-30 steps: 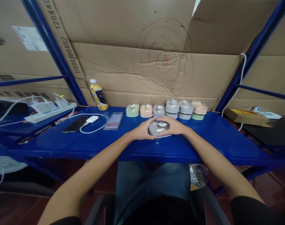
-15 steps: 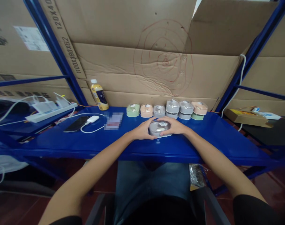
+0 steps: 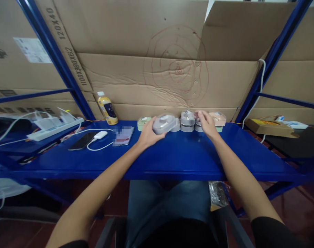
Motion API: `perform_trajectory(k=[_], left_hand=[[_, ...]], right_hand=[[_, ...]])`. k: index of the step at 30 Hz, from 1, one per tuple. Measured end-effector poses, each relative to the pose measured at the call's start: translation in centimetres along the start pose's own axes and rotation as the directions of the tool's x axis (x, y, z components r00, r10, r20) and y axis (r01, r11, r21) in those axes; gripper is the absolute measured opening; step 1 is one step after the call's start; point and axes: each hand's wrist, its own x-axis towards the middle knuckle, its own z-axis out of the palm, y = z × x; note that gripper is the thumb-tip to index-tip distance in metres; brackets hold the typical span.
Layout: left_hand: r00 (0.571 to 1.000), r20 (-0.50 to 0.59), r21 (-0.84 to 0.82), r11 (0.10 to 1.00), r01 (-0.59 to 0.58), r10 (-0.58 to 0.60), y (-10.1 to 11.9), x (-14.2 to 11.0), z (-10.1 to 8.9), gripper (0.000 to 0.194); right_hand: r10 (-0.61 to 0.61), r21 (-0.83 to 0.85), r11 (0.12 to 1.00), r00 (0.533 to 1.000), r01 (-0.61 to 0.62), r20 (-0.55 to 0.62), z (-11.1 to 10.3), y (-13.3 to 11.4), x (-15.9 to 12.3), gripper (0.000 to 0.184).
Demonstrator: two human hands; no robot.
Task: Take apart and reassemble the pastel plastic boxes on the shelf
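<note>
My left hand [image 3: 147,135] is closed around one end of a grey oval lidded box [image 3: 163,124], raised off the table and slightly tilted. My right hand [image 3: 207,124] is over a stack of grey boxes [image 3: 198,128] at the back, its fingers apart and hiding most of it; contact with the stack cannot be made out. Just left of it stands another stack of grey boxes [image 3: 187,120]. A grey box [image 3: 176,125] is partly covered by the held one. A green box [image 3: 141,123] shows behind my left hand.
A pink box [image 3: 219,118] sits on a green one at the row's right end. Toward the left are a yellow drink bottle [image 3: 107,108], a black phone [image 3: 82,141], a white charger [image 3: 100,134] with cable and a blurred flat item [image 3: 124,135]. Cardboard [image 3: 115,77] backs the blue table [image 3: 172,160].
Both hands were on the grey box near the table's middle. My left hand has lifted it back and leftward; my right hand has let go and moved right to the back stacks.
</note>
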Motion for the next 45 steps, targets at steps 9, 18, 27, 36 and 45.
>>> perform_trajectory(k=[9,18,27,36,45], left_hand=[[0.936,-0.027,0.256,0.902,0.347,-0.352,5.5,7.9,7.2,0.076],[0.902,0.106,0.287,0.882,0.375,-0.418,7.1,8.4,9.2,0.099],[0.919,0.025,0.526,0.787,0.322,-0.393,-1.6,7.5,1.5,0.079],[0.819,0.12,0.604,0.696,0.389,-0.561,-7.0,5.4,1.1,0.083],[0.875,-0.18,0.296,0.823,0.485,-0.451,-4.3,4.8,-3.0,0.081]], right_hand=[[0.027,-0.119,0.991,0.974,-0.055,-0.226,-0.9,1.6,0.6,0.049],[-0.04,-0.236,0.972,0.983,-0.003,-0.177,-1.0,2.1,0.7,0.043],[-0.046,-0.24,0.971,0.986,0.006,-0.161,-0.8,0.9,0.3,0.038],[-0.047,-0.248,0.969,0.994,0.021,-0.101,-0.3,0.5,-0.1,0.038],[-0.016,-0.24,0.971,0.995,-0.008,-0.1,-0.4,-0.2,-0.1,0.04]])
